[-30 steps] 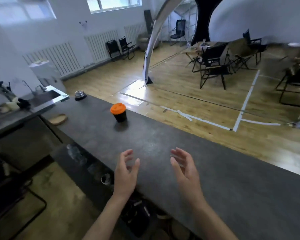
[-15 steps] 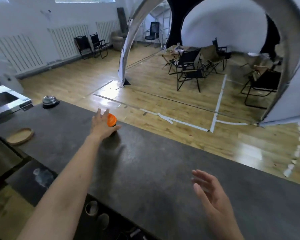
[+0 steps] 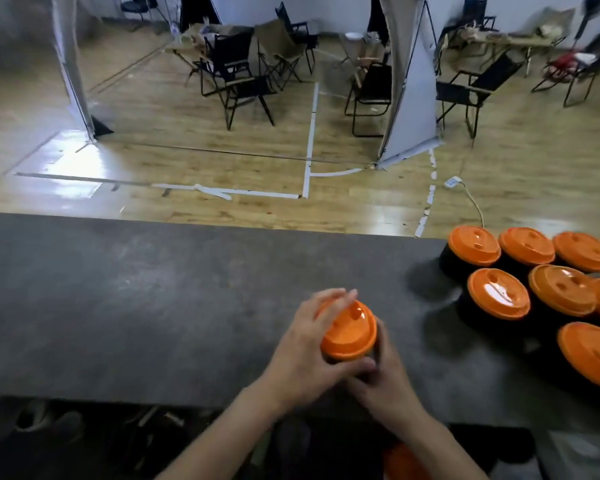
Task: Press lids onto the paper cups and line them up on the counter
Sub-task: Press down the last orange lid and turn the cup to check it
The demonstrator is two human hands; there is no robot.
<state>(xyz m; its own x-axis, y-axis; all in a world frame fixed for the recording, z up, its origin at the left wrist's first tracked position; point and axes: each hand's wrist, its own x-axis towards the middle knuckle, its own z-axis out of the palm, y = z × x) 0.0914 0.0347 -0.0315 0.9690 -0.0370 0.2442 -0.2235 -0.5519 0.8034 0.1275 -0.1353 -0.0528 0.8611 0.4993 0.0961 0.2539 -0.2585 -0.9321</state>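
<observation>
- Near the counter's (image 3: pixel 153 306) front edge, mid-length: the left hand (image 3: pixel 302 344) and right hand (image 3: pixel 387 375) grip one lidded cup (image 3: pixel 349 332), fingers curled round lid rim and body.
- Right end: seven capped cups (image 3: pixel 498 293), bunched and touching, not in a row.
- Total: eight.
- Judgement: capping mostly done; lining up remains.

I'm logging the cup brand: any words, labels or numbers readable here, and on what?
No text can be read.
Held orange lid and other lids: only moulded dimples, no lettering.
Black cups: sides blurred, no print visible.
Power strip: a bluish mark, too small to read.
</observation>
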